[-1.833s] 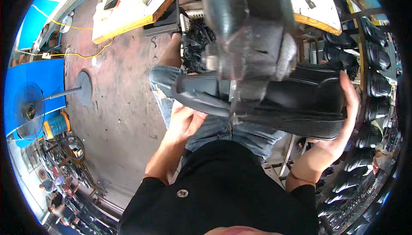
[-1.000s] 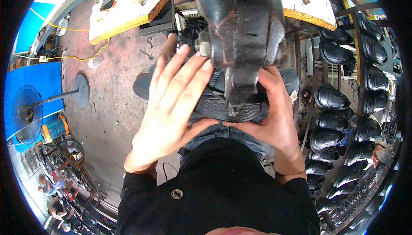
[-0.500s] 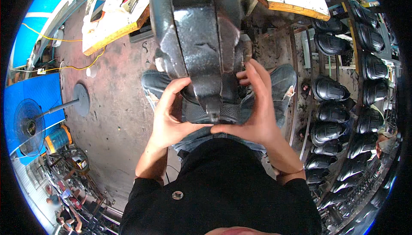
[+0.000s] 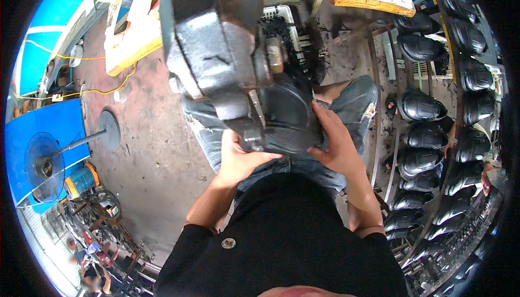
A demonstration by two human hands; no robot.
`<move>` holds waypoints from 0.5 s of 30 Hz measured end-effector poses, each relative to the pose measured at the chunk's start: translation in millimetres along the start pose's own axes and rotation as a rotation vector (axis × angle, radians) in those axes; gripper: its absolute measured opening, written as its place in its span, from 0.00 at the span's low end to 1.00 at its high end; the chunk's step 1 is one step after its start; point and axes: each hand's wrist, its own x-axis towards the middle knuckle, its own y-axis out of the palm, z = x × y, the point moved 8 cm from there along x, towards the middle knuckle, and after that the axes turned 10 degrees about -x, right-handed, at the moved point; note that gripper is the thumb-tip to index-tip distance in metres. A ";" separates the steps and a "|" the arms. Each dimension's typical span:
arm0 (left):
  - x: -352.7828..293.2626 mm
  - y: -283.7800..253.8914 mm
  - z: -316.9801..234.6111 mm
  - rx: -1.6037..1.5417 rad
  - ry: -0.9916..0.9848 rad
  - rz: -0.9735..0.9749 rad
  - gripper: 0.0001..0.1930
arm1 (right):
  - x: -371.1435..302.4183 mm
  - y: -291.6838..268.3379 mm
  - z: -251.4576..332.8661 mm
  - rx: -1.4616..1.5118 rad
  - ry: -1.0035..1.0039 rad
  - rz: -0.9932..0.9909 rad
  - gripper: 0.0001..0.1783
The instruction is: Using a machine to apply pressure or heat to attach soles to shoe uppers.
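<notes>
A black leather shoe (image 4: 291,110) with a textured band at its near end sits above my lap, partly hidden by a dark, worn machine head (image 4: 216,69). My right hand (image 4: 337,144) grips the shoe along its right side, thumb at the near end and fingers against the side. My left hand (image 4: 242,159) is at the near left end, thumb stretched along the shoe's edge. Its fingers go out of sight behind the machine's narrow nose (image 4: 250,134).
Racks of black shoes (image 4: 421,104) line the right. Ahead are a wooden-edged worktable (image 4: 374,5) and a white basket (image 4: 281,12) with black scraps. A standing fan (image 4: 46,164) and yellow cable (image 4: 103,92) are left. People (image 4: 95,275) are at lower left.
The machine head appears further left in the view. More of the shoe shows on its right, and my hands, earlier with thumbs nearly meeting, are further apart around it.
</notes>
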 end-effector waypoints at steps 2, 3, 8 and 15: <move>10.3 34.5 -23.0 0.137 0.134 0.173 0.45 | -9.1 2.0 -8.9 0.013 -0.033 -0.065 0.60; 14.9 38.5 -24.7 0.134 0.133 0.176 0.45 | -13.2 -3.0 -9.0 0.032 -0.069 -0.130 0.60; 6.8 19.7 -11.2 0.111 0.120 0.175 0.46 | -4.8 -13.6 2.8 -0.009 -0.049 -0.104 0.59; 2.8 1.7 -6.4 0.225 0.131 0.134 0.41 | 5.7 -30.6 12.8 -0.113 0.038 0.018 0.56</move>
